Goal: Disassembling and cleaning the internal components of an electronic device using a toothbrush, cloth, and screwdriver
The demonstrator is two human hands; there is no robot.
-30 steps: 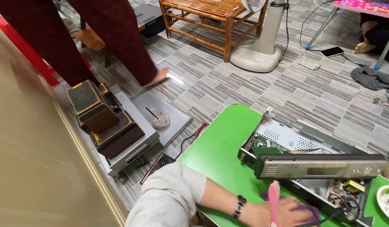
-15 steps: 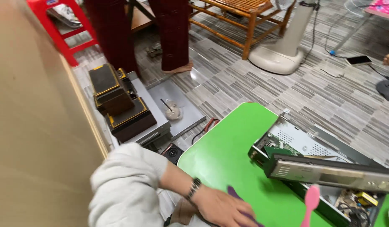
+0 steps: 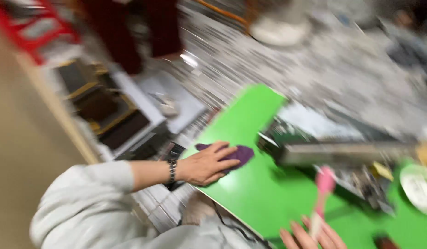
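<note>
Cloth: a small purple cloth (image 3: 237, 153), soft-edged and crumpled, dark against the bright surface; the frame is blurred by motion, so its weave cannot be made out.
Cloth position: it lies flat on the green table (image 3: 250, 115), near the table's left edge, just in front of the opened electronics chassis (image 3: 333, 154).
Left hand: the left hand (image 3: 206, 163) rests palm down with fingers spread and extended, pressing on the cloth; the fingertips cover its near half, while the far end shows beyond them.
Left wrist: a dark bracelet (image 3: 172, 171) sits below a pale grey sleeve (image 3: 84, 193).
Right hand: the right hand (image 3: 310, 235) appears at the lower edge, fingers closed around the handle of a pink brush (image 3: 321, 193), whose head points up toward the chassis.
Cloth to right hand: well apart, with bare green table between.
Surroundings: a white dish (image 3: 418, 186) at the right edge; dark boxed equipment (image 3: 107, 110) on the floor at left.
</note>
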